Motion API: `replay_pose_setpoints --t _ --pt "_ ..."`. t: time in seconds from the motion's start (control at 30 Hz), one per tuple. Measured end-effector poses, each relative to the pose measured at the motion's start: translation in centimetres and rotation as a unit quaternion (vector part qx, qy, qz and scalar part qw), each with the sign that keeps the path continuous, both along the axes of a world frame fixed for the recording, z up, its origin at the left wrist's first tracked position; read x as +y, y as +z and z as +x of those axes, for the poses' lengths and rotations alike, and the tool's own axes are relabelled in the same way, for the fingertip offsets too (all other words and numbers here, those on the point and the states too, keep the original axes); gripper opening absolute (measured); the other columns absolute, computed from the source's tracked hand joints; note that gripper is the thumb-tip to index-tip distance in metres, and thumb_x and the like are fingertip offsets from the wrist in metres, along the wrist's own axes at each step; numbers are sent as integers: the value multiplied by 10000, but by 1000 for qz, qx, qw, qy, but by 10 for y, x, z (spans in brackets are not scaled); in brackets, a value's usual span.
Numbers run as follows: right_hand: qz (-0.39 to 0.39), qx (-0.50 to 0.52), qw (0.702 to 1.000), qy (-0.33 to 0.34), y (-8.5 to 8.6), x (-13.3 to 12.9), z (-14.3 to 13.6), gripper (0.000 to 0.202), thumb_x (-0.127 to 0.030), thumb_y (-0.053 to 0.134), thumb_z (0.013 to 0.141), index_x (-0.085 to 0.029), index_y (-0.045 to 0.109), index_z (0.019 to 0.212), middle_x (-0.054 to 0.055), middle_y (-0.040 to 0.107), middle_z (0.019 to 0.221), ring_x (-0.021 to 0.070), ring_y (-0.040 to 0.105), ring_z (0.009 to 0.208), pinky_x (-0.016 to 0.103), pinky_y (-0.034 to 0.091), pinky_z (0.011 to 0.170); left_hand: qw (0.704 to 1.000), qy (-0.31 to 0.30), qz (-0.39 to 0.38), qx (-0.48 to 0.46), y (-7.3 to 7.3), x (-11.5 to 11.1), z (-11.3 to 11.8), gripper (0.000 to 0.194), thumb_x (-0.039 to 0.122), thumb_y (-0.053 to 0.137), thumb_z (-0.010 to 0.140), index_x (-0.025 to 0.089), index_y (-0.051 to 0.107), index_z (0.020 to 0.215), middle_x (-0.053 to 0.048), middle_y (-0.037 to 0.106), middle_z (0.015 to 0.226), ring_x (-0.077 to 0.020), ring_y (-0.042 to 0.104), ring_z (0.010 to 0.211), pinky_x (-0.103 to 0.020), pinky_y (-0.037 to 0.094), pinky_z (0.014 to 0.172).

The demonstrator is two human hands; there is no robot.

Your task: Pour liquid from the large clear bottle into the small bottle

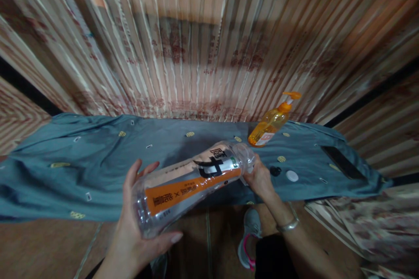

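Observation:
A large clear plastic bottle (193,183) with an orange and white label lies tilted across my view, above the front of the cloth. Its base rests in the curve of my left hand (131,231), with the thumb on the near side and fingertips showing beyond the far side. My right hand (260,178) is closed around the neck, and the mouth of the bottle is partly hidden there. Beyond it, an orange pump bottle (268,126) with yellow-orange liquid stands on the cloth.
Right of my right hand lie a small black object (275,171) and a white round lid (292,176). A dark phone-like slab (342,162) is near the right end of the blue-grey cloth (104,157). Striped curtains (183,65) hang behind.

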State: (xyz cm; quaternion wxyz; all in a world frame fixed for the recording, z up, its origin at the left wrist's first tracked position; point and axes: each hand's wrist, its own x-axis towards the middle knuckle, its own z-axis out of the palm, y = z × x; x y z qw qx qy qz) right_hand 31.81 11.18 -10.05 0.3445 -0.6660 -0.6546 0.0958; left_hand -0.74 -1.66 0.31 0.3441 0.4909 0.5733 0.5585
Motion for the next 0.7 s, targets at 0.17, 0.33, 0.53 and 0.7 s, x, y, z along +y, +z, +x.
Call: replay_pose_setpoints --t 0.17,0.33,0.53,0.7 --pt "-6 3 1000 4 -2 1 3 574 -503 624 857 -171 601 1325 153 806 1104 341 795 1039 434 640 891 1000 -15 -1 -1 -1 -1 -2 1405 626 997 560 367 229 1708 -140 414 1759 -467 409 1594 -672 401 1264" --pt "-4 0 1000 7 -3 1 4 552 -504 624 865 -187 599 1316 145 804 1119 339 794 1053 440 641 901 999 -10 0 31 -4 -1 -2 1348 395 974 570 346 243 1702 -141 449 1739 -452 413 1596 -657 398 1267" --pt "-2 -4 1000 7 -3 1 5 558 -509 624 868 -196 591 1329 134 802 1116 328 792 1059 428 640 909 995 -3 35 90 -7 0 2 1236 332 842 653 290 207 1713 -188 553 1648 -450 553 1500 -666 450 1230" --pt "-6 5 1000 4 -1 1 4 565 -510 608 855 -185 595 1317 147 802 1122 337 789 1069 442 636 928 987 8 64 144 -8 1 5 1121 327 756 699 267 249 1697 -158 629 1565 -400 646 1412 -603 517 1200"
